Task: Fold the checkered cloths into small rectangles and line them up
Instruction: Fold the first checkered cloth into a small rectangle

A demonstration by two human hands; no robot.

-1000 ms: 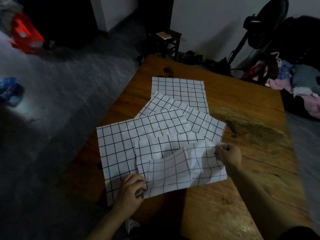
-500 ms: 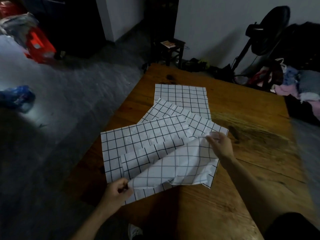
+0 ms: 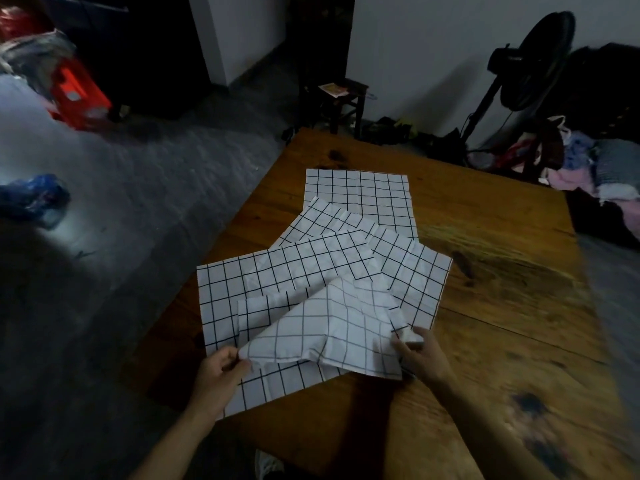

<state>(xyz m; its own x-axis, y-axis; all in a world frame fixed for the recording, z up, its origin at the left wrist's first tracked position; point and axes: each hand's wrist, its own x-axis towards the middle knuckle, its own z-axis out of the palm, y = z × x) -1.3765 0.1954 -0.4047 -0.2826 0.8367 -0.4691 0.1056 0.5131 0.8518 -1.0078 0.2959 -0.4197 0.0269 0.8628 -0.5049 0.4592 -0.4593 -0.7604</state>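
wooden table (image 3: 502, 306) right half bare | left hand (image 3: 218, 379), right hand (image 3: 420, 355) pinching top cloth (image 3: 332, 334) corners

A black standing fan (image 3: 533, 64) is leaning by the wall beyond the wooden table (image 3: 502, 306); clothes (image 3: 595, 171) are piling at its far right, a dark stool (image 3: 341, 98) is sitting behind it.

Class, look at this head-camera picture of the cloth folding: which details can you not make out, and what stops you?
- Cloth count: the checkered cloths overlap, hiding edges.
- Right hand fingertips: tucked in the top cloth.
- Wooden table near-left corner: covered by cloth and the left hand.
- Paper on the stool: too small, dim.
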